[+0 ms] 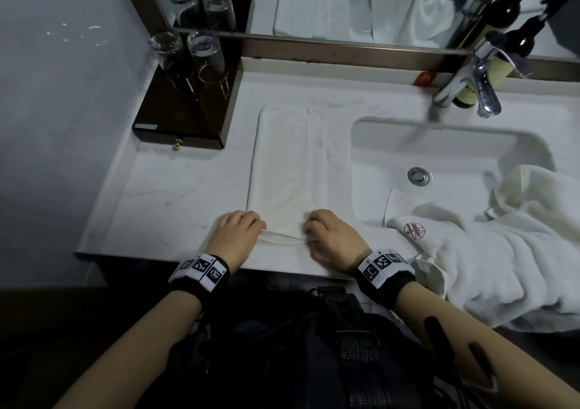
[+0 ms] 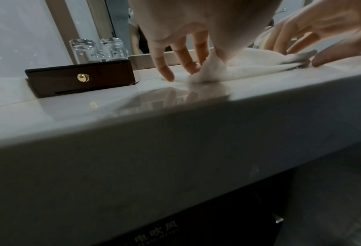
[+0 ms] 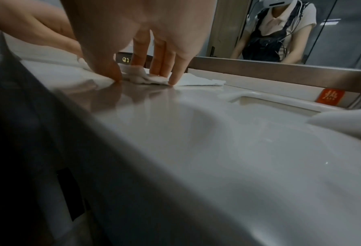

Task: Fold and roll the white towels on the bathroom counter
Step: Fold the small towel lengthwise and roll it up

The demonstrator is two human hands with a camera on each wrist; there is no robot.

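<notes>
A white towel (image 1: 287, 163), folded into a long strip, lies flat on the counter (image 1: 175, 195) between the wooden box and the sink. Its near end is turned up into a small fold. My left hand (image 1: 240, 229) pinches the left corner of that end (image 2: 208, 71) between thumb and fingers. My right hand (image 1: 326, 231) pinches the right corner (image 3: 150, 78), with fingertips (image 3: 173, 81) down on the counter. A second white towel (image 1: 489, 245), crumpled and bearing a red logo, hangs over the sink's near right rim.
A dark wooden drawer box (image 1: 188, 107) with two upturned glasses (image 1: 188, 53) stands at the back left. The sink (image 1: 448, 160) and chrome tap (image 1: 470, 78) are on the right, with a dark bottle (image 1: 499, 60) behind. A mirror (image 1: 345, 3) runs along the back.
</notes>
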